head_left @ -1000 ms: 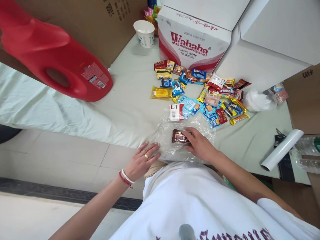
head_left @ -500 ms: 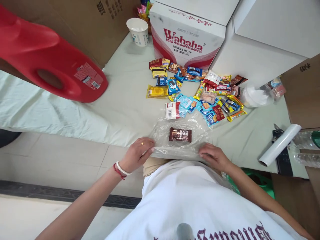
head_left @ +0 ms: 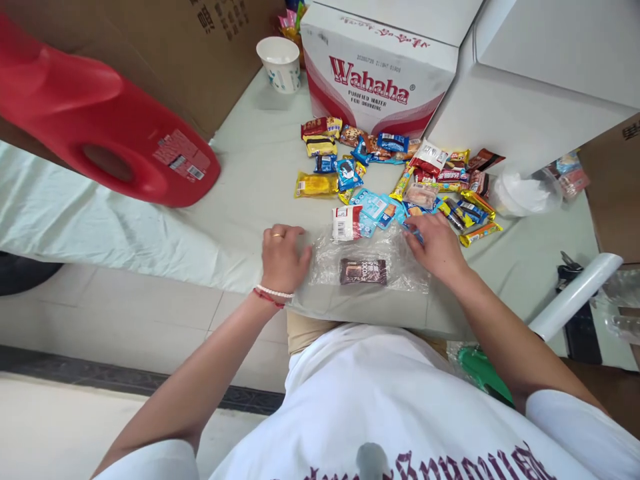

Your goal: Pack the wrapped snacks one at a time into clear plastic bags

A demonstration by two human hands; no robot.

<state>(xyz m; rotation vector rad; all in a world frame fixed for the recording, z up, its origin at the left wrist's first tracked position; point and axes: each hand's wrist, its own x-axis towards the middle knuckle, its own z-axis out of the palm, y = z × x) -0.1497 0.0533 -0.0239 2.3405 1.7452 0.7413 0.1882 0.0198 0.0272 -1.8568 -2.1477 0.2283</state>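
A brown cocoa snack packet [head_left: 363,272] lies on a clear plastic bag [head_left: 327,263] spread near the table's front edge. My left hand [head_left: 285,257] is just left of the bag, thumb apart from the bent fingers and nothing visible in it. Over the bag's upper right corner is my right hand [head_left: 437,245], its fingers apart, with fingertips by a blue snack packet that they partly cover. Whether those fingertips touch the bag or the packet, I cannot tell. A red and white packet [head_left: 346,223] sits at the bag's upper edge.
Several wrapped snacks [head_left: 347,173] are spread behind the bag. A Wahaha carton [head_left: 375,80] and a paper cup [head_left: 280,63] stand at the back. A large red jug [head_left: 145,147] is at left; a white roll [head_left: 575,297] and a plastic bowl [head_left: 525,192] are at right.
Both hands have left the bag's front corners and moved up toward its far side. The bag's front edge has drawn back, and now lies flatter under the cocoa packet.
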